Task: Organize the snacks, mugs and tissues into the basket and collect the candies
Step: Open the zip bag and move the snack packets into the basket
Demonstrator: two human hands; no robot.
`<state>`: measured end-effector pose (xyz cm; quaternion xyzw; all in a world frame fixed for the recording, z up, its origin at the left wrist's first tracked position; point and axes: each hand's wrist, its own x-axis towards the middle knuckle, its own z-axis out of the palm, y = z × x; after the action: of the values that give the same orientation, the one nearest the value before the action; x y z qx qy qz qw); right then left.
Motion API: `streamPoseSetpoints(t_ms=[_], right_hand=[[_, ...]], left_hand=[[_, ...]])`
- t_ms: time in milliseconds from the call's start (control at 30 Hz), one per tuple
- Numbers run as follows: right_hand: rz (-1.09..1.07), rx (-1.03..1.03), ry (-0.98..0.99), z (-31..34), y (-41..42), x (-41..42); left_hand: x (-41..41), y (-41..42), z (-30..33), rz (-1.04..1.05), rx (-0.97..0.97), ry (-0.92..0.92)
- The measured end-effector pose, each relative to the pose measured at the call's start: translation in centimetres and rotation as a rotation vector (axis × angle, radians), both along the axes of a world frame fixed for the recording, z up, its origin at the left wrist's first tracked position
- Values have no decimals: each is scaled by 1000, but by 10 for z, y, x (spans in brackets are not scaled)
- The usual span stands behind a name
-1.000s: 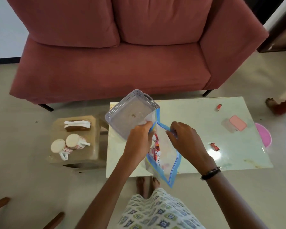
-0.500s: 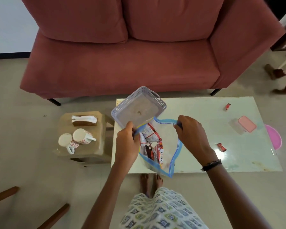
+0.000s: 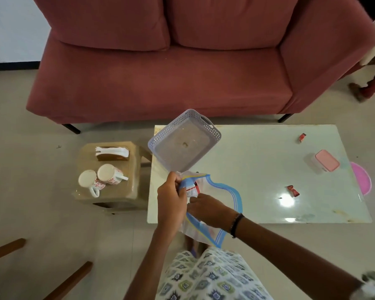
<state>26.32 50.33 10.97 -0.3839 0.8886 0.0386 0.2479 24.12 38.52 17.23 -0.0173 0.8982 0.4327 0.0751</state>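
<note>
From the head view, the zip-top bag (image 3: 214, 204) of snack packets hangs over the near edge of the bench (image 3: 258, 161), just at six o'clock of the empty lilac basket (image 3: 185, 140). The left hand (image 3: 171, 202) is clamped on the bag's blue-striped rim, pinching it together with a red-and-white packet (image 3: 192, 189); the right hand (image 3: 208, 210) is inside the mouth, fingers curled, though what they hold is hidden. The bag looks limp, light and slippery, so it is best held by the stiffer zip rim while the crinkly packets are lifted out by an edge. At nine o'clock of the basket, a stool (image 3: 115, 180) carries two mugs (image 3: 102, 178) and tissues (image 3: 112, 151); the mugs are breakable and best taken by the handles. Two candies (image 3: 292, 190) lie toward three o'clock.
</note>
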Motion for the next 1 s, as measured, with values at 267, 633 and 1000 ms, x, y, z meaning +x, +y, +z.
streamPoseSetpoints(t_ms=[267,633,1000], right_hand=[[-67,68,64,-26,-11,-1],[-551,-425,236,28,13,-6],[-1191,-854,107,62,35,-61]], left_hand=[[3,-15,-15,61,24,-33],[-12,-32,-35,204,51,-65],[-56,-27,-48,405,157,-163]])
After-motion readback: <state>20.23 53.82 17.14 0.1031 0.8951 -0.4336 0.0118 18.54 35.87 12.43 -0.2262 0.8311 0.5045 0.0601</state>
